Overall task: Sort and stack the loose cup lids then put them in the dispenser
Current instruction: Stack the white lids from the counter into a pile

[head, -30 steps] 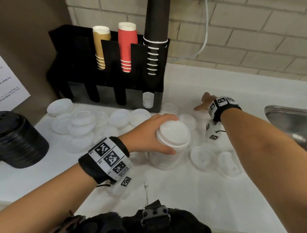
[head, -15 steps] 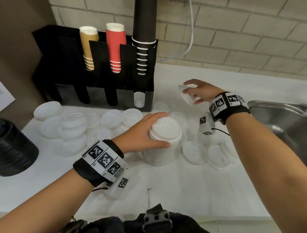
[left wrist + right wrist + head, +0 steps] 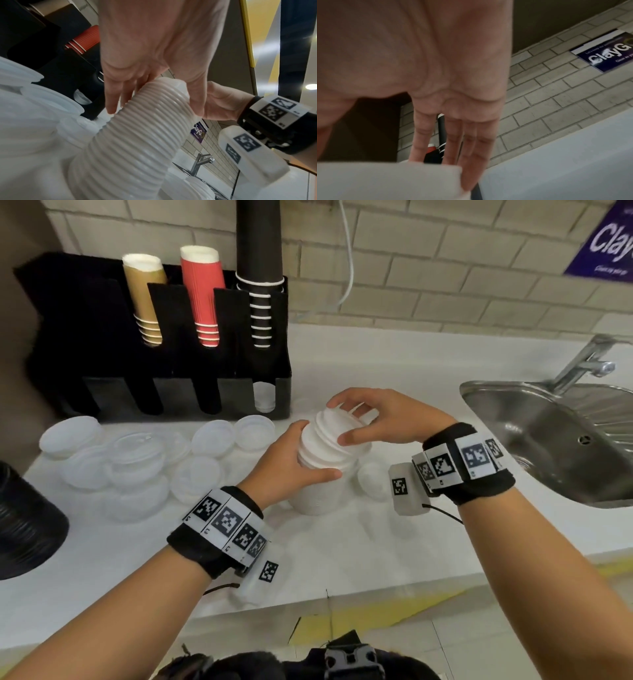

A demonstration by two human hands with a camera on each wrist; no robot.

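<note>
Left hand (image 3: 291, 463) wrapped round upper part of white lid stack (image 3: 318, 491), thumb at front, fingers curled behind; forearm angled in from lower left. Right hand (image 3: 380, 419) over stack top, wrist bent, thumb & fingertips pinching top lid (image 3: 342, 419), tilted. Stack standing on white counter (image 3: 342, 549), in front of black dispenser (image 3: 85, 344), loose lids (image 3: 212, 436) to its left.

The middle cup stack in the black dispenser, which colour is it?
Red, with white rims; the cup stack shows best in the head view.
</note>
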